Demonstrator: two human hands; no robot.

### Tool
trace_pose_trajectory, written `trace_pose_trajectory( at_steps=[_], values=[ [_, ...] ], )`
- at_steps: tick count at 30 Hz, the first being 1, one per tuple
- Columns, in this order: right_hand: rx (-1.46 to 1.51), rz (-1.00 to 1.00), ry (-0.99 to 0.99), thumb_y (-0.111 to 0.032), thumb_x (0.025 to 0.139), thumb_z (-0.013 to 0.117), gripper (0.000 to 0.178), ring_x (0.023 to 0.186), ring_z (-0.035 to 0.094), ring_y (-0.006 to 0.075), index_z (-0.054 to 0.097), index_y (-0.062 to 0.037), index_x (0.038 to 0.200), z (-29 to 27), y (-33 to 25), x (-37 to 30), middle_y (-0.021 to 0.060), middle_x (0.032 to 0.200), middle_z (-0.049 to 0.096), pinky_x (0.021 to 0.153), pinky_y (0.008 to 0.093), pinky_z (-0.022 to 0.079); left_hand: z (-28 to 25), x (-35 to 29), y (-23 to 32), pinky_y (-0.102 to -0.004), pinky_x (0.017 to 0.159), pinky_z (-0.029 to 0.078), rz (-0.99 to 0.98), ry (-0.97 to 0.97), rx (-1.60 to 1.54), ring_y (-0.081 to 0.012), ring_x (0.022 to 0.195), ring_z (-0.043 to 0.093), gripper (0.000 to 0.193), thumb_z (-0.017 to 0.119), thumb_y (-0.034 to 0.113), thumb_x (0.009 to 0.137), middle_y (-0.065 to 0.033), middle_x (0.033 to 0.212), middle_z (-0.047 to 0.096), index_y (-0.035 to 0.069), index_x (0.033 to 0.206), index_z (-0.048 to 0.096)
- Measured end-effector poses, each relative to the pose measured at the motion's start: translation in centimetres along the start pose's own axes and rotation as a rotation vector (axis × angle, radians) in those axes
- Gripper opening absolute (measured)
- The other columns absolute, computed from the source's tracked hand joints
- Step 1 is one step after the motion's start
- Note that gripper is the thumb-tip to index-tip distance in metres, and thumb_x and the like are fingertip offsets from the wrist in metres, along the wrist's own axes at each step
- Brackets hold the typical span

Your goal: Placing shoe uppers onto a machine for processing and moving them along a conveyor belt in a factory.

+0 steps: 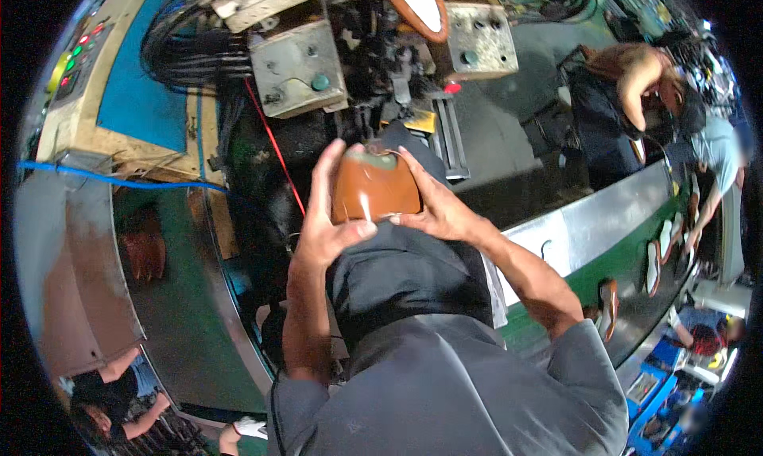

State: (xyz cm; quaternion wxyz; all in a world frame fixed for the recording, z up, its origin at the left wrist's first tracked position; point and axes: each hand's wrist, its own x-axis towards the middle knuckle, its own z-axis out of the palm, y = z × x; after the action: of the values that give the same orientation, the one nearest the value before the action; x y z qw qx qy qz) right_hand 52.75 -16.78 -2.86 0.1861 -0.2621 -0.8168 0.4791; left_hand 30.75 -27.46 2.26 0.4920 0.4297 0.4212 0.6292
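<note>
Both of my hands hold a glossy orange-brown leather shoe upper (373, 192) in front of my lap. My left hand (324, 221) grips its left side, with the thumb along the near edge and the fingers up the side. My right hand (437, 208) grips the right side, thumb at the near corner and a finger at the far edge. A greenish patch shows near the upper's far end. Just beyond stands a dark machine (393, 70), where another brown upper with a white underside (417, 9) sits at the top.
Two grey control boxes (298, 66) (482, 38) flank the machine. On the right, a green conveyor belt (548, 317) carries several shoes, with a metal ledge (588, 221) beside it. Another belt (179, 297) runs on the left. Co-workers sit or reach at the right and lower left.
</note>
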Motion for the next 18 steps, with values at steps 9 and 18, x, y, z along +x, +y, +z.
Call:
trace_pose_trajectory(
  at_steps=[9, 18],
  values=[
    [-0.650, -0.112, -0.342, -0.027, 0.073, 0.090, 0.111, 0.115, 0.055, 0.0517, 0.031, -0.0427, 0.166, 4.1, -6.1, -0.4, 0.0257, 0.171, 0.016, 0.100, 0.0573, 0.058, -8.4, 0.3, -9.4, -0.0357, 0.104, 0.049, -0.298, 0.570, -0.320, -0.0197, 0.117, 0.065, 0.041, 0.072, 0.004, 0.096, -0.0060, 0.124, 0.069, 0.007, 0.135, 0.062],
    [-0.681, -0.213, -0.248, -0.017, 0.075, 0.081, 0.086, 0.112, 0.056, 0.0476, 0.056, -0.0419, 0.152, 6.4, -3.6, -0.2, 0.0252, 0.172, 0.020, 0.092, 0.0511, 0.060, -15.8, 0.2, -10.9, -0.0318, 0.095, 0.054, -0.254, 0.381, 0.559, -0.0178, 0.105, 0.071, 0.032, 0.067, 0.015, 0.101, -0.0111, 0.117, 0.078, -0.003, 0.127, 0.073]
  ],
)
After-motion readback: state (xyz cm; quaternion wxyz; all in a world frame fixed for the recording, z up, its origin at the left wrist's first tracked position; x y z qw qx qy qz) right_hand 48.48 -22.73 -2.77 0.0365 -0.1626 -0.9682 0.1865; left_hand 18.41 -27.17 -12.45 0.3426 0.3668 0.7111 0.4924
